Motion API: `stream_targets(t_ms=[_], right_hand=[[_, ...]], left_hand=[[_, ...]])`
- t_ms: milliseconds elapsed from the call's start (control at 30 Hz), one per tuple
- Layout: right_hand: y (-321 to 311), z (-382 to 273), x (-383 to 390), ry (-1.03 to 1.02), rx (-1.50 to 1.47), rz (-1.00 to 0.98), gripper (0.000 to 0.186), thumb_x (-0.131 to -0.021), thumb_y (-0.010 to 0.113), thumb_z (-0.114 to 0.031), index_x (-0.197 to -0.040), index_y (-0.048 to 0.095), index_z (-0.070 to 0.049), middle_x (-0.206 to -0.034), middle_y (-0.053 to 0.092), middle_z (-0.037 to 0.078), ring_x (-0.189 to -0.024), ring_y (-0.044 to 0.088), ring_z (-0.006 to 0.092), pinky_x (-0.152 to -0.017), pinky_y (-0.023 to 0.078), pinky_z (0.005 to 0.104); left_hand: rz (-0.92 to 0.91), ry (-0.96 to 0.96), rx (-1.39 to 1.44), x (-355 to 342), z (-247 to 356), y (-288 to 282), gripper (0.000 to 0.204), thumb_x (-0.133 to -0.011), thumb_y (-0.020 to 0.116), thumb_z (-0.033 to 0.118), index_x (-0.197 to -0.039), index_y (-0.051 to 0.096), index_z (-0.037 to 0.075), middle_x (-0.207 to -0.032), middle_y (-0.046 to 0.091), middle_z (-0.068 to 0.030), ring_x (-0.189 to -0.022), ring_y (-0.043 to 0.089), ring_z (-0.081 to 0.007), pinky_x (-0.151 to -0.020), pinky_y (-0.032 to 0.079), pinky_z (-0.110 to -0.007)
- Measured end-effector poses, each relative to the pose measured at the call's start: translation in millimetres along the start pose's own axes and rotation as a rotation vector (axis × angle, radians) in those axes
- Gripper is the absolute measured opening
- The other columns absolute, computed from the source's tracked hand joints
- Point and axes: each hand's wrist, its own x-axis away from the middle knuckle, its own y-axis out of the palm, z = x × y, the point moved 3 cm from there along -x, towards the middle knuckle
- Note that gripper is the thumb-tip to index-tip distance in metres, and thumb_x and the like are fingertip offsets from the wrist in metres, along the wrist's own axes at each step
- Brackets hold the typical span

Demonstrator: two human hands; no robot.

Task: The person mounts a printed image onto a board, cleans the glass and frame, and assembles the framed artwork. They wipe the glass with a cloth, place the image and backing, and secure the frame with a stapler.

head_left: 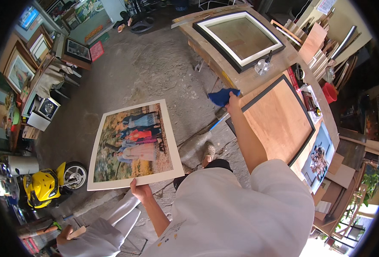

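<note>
My left hand (pixel 141 191) grips the lower edge of a large photo print (pixel 133 143) with a white border. The print shows a group of people in bright clothes among autumn trees, turned sideways, and hangs over the floor left of me. Bunched in my right hand (pixel 232 104) is a blue cloth (pixel 222 97), held out beside the table edge. Just right of that hand, a thin black frame (pixel 304 105) lies on the table around a light wooden board (pixel 277 118).
Farther along the table (pixel 258 81) lie a black-and-white frame (pixel 215 40) with glass and a clear spray bottle (pixel 262 66). Another photo (pixel 318 158) rests near the right edge. A person in white (pixel 97 237) is at lower left, near a yellow motorcycle (pixel 44 186).
</note>
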Motion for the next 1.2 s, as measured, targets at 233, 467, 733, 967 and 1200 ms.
stream_targets(t_ms=[233,467,733,967,1200], right_hand=[[3,-58,-90,0.026,0.099,-0.005,0.05,-0.093,0.067,-0.041,-0.12,0.058,0.0,-0.099,0.065,0.011,-0.082,0.063,0.0224,-0.069,0.054,0.0376],[-10,-30,-93,-0.076,0.371,-0.021,0.057,-0.091,0.069,-0.036,-0.129,0.05,0.003,-0.1,0.065,0.014,-0.079,0.065,0.0208,-0.061,0.051,0.0323],[9,-82,-9,-0.472,0.621,-0.391,0.026,-0.099,0.058,-0.025,-0.109,0.062,-0.002,-0.095,0.066,0.009,-0.077,0.063,0.0123,-0.059,0.048,0.0266],[108,-178,255,-1.262,0.603,-0.921,0.015,-0.097,0.059,-0.013,-0.101,0.065,-0.001,-0.092,0.065,0.013,-0.081,0.065,0.0228,-0.071,0.051,0.0305],[204,-255,313,-1.102,0.698,-0.965,0.013,-0.096,0.058,-0.012,-0.092,0.06,0.0,-0.074,0.063,0.018,-0.069,0.065,0.0346,-0.064,0.049,0.0402]], left_hand=[[-0.071,0.065,0.058,17,-13,36,0.053,-0.079,0.063,0.009,-0.13,0.053,0.002,-0.129,0.06,-0.0138,-0.123,0.055,-0.0291,-0.107,0.042,-0.046],[-0.11,0.176,0.057,19,-27,97,0.043,-0.078,0.064,0.008,-0.121,0.058,0.002,-0.12,0.064,-0.012,-0.115,0.06,-0.0282,-0.104,0.045,-0.044],[-0.182,0.124,0.083,11,-36,138,0.028,-0.081,0.061,0.009,-0.108,0.061,0.003,-0.1,0.069,-0.0101,-0.093,0.068,-0.0259,-0.086,0.056,-0.043],[-0.353,0.209,-0.002,-19,-60,256,0.017,-0.083,0.06,0.003,-0.101,0.06,0.004,-0.092,0.066,-0.0069,-0.084,0.067,-0.0209,-0.081,0.055,-0.037],[-0.427,0.218,-0.008,-29,-98,370,0.03,-0.083,0.06,-0.005,-0.11,0.053,0.007,-0.096,0.061,-0.005,-0.086,0.064,-0.0164,-0.078,0.055,-0.032]])
